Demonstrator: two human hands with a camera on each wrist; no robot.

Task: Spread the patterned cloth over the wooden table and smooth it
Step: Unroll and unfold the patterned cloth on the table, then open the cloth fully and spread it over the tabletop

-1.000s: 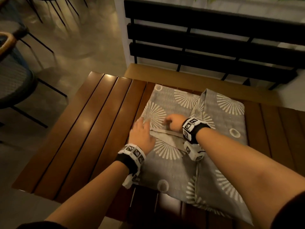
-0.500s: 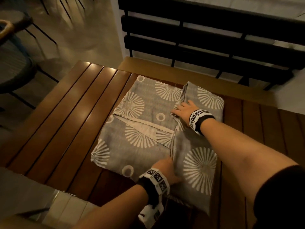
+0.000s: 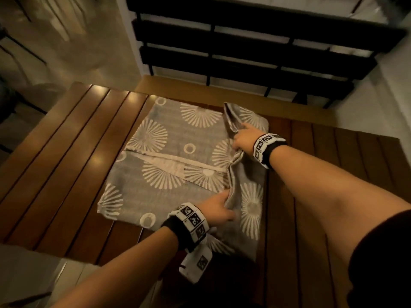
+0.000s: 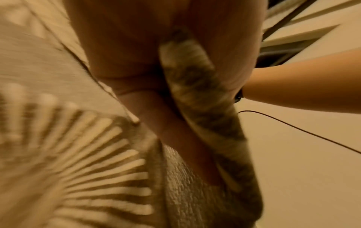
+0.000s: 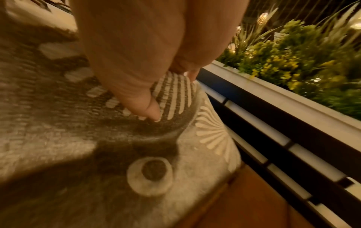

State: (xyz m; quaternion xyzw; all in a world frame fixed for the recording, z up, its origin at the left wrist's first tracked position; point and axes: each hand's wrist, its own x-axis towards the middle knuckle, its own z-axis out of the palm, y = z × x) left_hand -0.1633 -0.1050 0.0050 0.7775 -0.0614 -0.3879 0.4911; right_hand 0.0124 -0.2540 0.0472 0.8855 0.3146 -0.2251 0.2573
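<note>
A grey cloth (image 3: pixel 169 174) with white sunburst and ring patterns lies folded on the slatted wooden table (image 3: pixel 73 156). A raised fold runs along the cloth's right side. My left hand (image 3: pixel 220 207) grips that fold near the table's front; in the left wrist view the bunched cloth (image 4: pixel 197 95) runs between thumb and fingers. My right hand (image 3: pixel 241 138) pinches the same fold farther back; in the right wrist view the thumb (image 5: pixel 144 106) presses on the gathered cloth (image 5: pixel 175 92). The fold stands up off the table between both hands.
A black slatted bench back (image 3: pixel 255 47) stands behind the table's far edge, with a planter of green plants (image 5: pixel 304 58) beyond it. Bare table slats lie to the left and to the right (image 3: pixel 333 174) of the cloth. The near table edge (image 3: pixel 44 250) drops to tiled floor.
Both hands left the middle seam and went to the cloth's right-hand fold. They now hold it lifted, the left hand near the front, the right hand farther back.
</note>
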